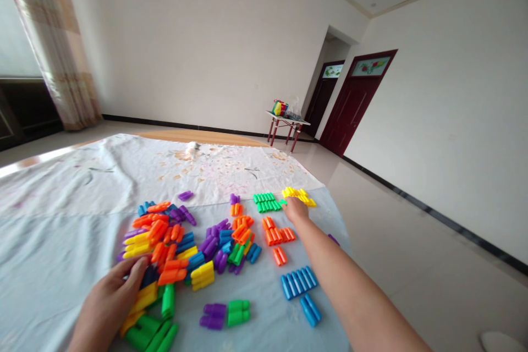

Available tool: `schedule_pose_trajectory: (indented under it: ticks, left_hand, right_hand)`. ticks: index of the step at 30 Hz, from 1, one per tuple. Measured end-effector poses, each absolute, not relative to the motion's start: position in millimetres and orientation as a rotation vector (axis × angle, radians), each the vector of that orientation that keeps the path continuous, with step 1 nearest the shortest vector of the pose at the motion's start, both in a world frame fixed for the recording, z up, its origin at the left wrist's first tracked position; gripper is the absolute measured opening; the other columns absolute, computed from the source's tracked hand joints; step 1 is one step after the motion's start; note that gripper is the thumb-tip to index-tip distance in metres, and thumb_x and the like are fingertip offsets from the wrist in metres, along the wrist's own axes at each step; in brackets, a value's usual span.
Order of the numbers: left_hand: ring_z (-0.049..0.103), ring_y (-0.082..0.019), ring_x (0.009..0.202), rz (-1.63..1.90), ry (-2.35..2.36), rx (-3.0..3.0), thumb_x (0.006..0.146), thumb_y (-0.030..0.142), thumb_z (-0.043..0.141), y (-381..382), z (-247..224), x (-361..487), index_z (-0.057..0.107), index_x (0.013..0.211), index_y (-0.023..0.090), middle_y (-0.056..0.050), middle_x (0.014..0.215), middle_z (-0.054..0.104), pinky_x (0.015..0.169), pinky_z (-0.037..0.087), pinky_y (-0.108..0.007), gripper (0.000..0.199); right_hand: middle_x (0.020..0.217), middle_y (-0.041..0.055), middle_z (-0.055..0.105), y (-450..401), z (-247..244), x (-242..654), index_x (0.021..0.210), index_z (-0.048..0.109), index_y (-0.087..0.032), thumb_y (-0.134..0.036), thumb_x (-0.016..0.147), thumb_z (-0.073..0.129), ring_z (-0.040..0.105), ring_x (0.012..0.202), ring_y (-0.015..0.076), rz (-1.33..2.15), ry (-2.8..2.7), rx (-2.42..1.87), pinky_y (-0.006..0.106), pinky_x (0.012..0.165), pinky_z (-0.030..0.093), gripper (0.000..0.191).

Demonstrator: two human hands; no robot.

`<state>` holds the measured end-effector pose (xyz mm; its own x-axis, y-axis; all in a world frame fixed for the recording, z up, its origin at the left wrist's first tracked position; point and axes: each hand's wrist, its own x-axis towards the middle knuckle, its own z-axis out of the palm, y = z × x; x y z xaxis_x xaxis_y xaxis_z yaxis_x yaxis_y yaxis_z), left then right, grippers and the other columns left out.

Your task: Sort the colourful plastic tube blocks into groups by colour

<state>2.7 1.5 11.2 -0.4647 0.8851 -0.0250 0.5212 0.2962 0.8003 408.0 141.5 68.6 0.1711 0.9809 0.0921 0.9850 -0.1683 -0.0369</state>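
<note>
My right hand point(296, 210) reaches to the far right of the table, its fingers closed on a green bullet-shaped building block point(283, 203). That block is at the right end of a group of green blocks point(266, 203), just short of the yellow blocks point(303, 197). At the left edge of the mixed pile, my left hand point(111, 297) has its thumb and index finger close together. A dark blue block point(149, 277) and a yellow block point(145, 298) lie right beside them. What those fingers hold, if anything, is hidden.
Orange blocks point(274, 234) and blue blocks point(299, 282) lie grouped near my right forearm. A purple block point(213, 316) and a green one point(238, 313) sit at the front. Mixed blocks point(210, 242) fill the middle of the tablecloth point(53, 258). Beyond stands a small table point(289, 119).
</note>
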Motion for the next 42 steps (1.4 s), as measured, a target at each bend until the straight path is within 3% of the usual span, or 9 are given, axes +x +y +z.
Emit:
schedule_pose_trajectory:
  ticks: [14,26,29,32,37,42]
  left_hand:
    - [0.06,-0.024,0.095,0.927,2.099,1.223,0.066,0.061,0.04,-0.5,17.3,4.6,0.065,0.098,0.023,-0.004,0.101,0.068,0.081,0.046,-0.03,0.056]
    - [0.062,-0.021,0.088,1.01,2.1,1.257,0.071,0.05,0.048,-2.7,19.9,8.1,0.067,0.095,0.019,-0.002,0.091,0.07,0.068,0.046,-0.023,0.044]
    - [0.062,-0.021,0.082,1.015,2.098,1.258,0.073,0.051,0.047,-4.4,19.8,9.2,0.066,0.098,0.017,-0.003,0.09,0.07,0.065,0.047,-0.023,0.046]
    - [0.062,-0.02,0.083,1.021,2.098,1.255,0.073,0.052,0.045,-3.9,18.1,9.8,0.066,0.1,0.019,-0.003,0.092,0.069,0.065,0.047,-0.024,0.047]
    - [0.063,-0.022,0.079,1.069,2.092,1.234,0.07,0.054,0.047,-2.1,16.1,10.3,0.067,0.096,0.02,-0.004,0.087,0.069,0.06,0.047,-0.025,0.047]
    - [0.063,-0.021,0.074,1.1,2.064,1.24,0.07,0.054,0.047,-3.3,13.5,10.9,0.067,0.096,0.019,-0.004,0.085,0.069,0.055,0.047,-0.023,0.048]
  right_hand:
    - [0.099,0.0106,0.069,142.5,55.4,414.2,0.094,0.068,-0.018,-0.034,0.085,0.05,0.063,0.094,0.0197,0.08,-1.949,-2.311,0.024,0.071,0.042,0.026]
    - [0.097,0.0147,0.068,137.6,63.1,409.1,0.092,0.068,-0.014,-0.027,0.081,0.055,0.062,0.095,0.0227,0.116,-1.889,-2.23,0.027,0.075,0.043,0.021]
    - [0.105,0.0156,0.065,128.6,75.9,404.5,0.103,0.064,-0.013,-0.023,0.084,0.05,0.058,0.102,0.0221,0.087,-1.884,-2.103,0.028,0.083,0.042,0.026]
    - [0.11,0.0101,0.063,107.0,87.1,387.5,0.111,0.06,-0.016,-0.022,0.087,0.045,0.058,0.101,0.0166,0.095,-1.929,-1.92,0.024,0.086,0.042,0.029]
    - [0.09,0.0044,0.066,37.5,87.1,336.6,0.102,0.064,-0.017,-0.027,0.085,0.05,0.061,0.077,0.0129,0.487,-2.046,-1.282,0.023,0.072,0.048,0.024]
    - [0.08,0.0014,0.063,-16.5,80.4,305.2,0.095,0.066,-0.018,-0.033,0.078,0.062,0.057,0.066,0.0107,0.782,-2.199,-1.098,0.022,0.066,0.047,0.024]
